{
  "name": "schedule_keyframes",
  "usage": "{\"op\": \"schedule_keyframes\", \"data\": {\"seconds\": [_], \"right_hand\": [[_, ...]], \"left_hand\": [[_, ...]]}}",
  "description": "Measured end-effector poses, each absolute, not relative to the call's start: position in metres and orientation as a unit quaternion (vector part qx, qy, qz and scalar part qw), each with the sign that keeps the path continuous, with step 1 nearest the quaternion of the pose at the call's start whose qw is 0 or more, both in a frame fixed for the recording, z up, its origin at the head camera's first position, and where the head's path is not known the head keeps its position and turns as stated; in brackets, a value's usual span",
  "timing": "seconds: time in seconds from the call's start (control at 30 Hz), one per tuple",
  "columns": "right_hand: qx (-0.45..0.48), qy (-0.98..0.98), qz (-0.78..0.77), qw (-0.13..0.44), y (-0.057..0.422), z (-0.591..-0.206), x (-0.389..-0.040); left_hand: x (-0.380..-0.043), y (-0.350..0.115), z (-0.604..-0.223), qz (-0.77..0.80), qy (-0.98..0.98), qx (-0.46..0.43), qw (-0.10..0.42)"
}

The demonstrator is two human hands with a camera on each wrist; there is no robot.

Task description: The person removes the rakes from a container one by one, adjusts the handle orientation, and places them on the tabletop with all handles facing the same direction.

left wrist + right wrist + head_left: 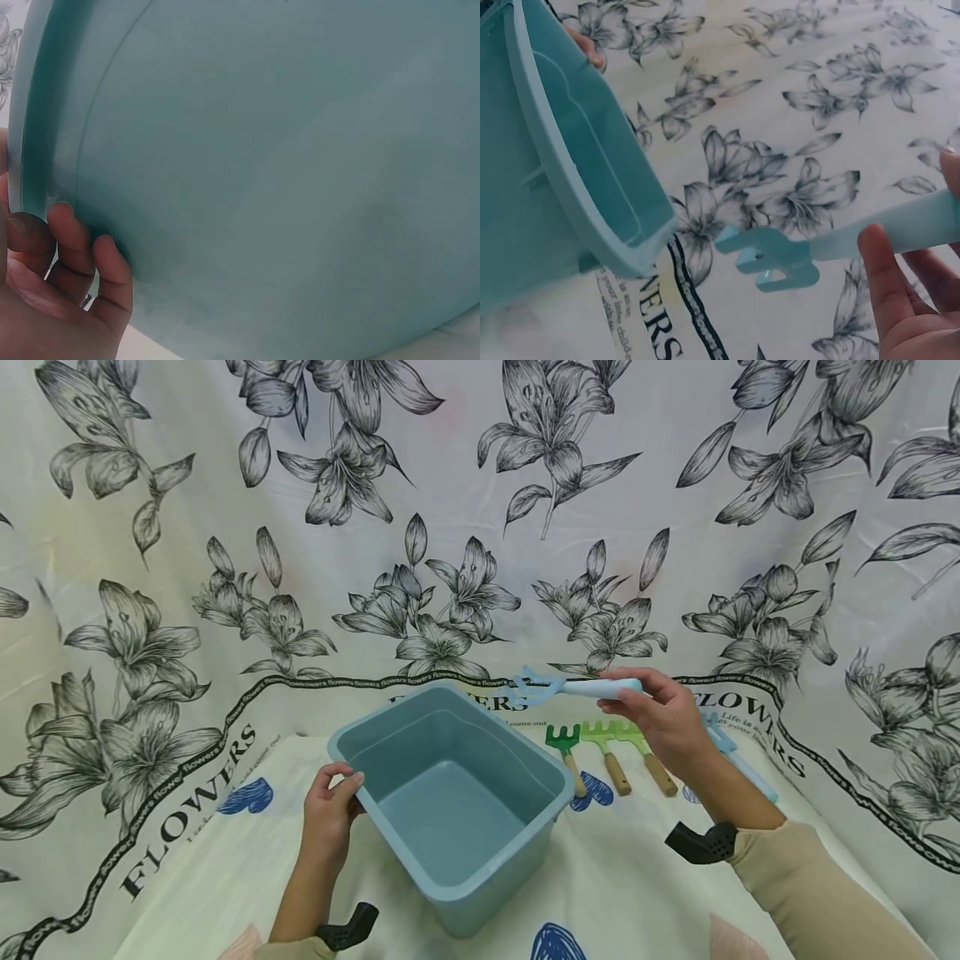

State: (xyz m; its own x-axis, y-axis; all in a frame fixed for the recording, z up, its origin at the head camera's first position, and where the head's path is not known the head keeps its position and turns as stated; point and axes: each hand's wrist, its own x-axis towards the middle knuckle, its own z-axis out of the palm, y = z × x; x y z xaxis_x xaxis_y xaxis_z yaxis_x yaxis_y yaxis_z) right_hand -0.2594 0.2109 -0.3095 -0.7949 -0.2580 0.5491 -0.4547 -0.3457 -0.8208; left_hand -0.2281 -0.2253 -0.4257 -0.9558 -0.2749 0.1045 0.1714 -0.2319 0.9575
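A blue-green plastic bin (495, 881) is tilted on the cloth, its opening facing up. My left hand (330, 797) grips the bin's left rim, thumb on top; in the left wrist view its curled fingers (112, 281) lie against the outer wall. My right hand (663, 718) pinches the pale handle of a light blue hand rake (592, 687). The rake is held up level beyond the bin's right rim, prongs pointing left. Seen from the right wrist, the rake's short prongs (776, 259) stand apart from the bin's rim (592, 217).
Right of the bin lie a dark green hand rake (562, 739), two light green ones with wooden handles (617, 774), and a blue tool (750, 772) partly behind my right forearm. A flower-printed cloth (442, 460) hangs behind; pale cloth (622, 877) covers the surface.
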Motion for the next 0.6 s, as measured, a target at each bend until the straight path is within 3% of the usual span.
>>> {"op": "schedule_keyframes", "data": {"seconds": [0.33, 0.6], "right_hand": [[0.279, -0.600, 0.747, 0.071, 0.239, -0.337, -0.249], [0.205, -0.680, 0.702, 0.044, 0.253, -0.379, -0.238]], "left_hand": [[-0.229, -0.225, -0.426, -0.783, -0.605, 0.040, 0.138], [-0.229, -0.227, -0.426, -0.780, -0.609, 0.046, 0.136]]}}
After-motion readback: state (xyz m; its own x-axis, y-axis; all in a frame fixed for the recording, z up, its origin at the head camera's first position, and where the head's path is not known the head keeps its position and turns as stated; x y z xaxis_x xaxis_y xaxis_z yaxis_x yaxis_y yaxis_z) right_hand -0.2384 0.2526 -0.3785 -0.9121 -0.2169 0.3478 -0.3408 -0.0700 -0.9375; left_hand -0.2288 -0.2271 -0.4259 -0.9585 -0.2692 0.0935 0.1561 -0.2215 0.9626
